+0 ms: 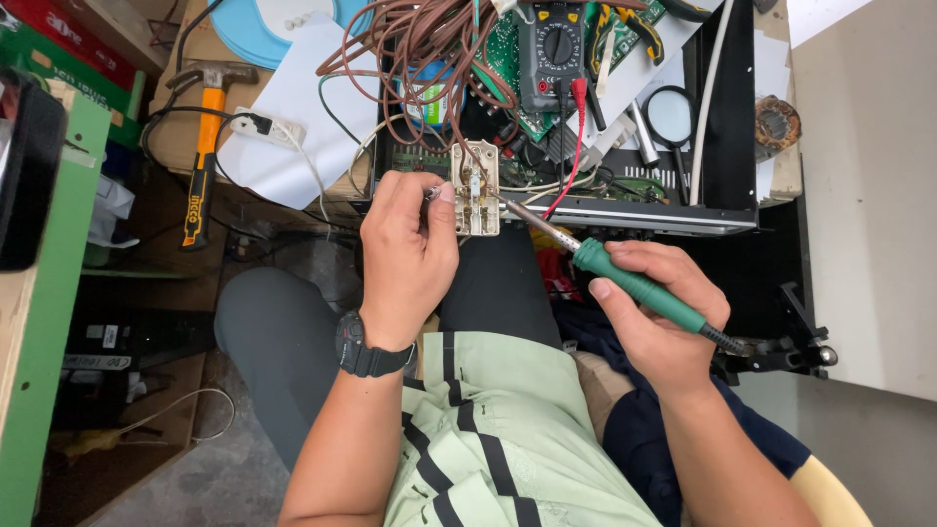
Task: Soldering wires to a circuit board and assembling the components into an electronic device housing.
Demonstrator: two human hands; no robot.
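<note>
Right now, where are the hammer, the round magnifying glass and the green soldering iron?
hammer point(203, 146): head view, on its orange handle.
magnifying glass point(670, 114): head view, on its lens.
soldering iron point(639, 289): head view, on its green grip.

Scene lit evenly by soft daylight, pale wall point(869, 195) at right rendered brightest, space beneath the green shelf point(39, 390) left in deep shadow, faint glare seen on the magnifying glass point(671, 115), focus kept sharp centrally, edges bowed by wide-angle distortion.
</note>
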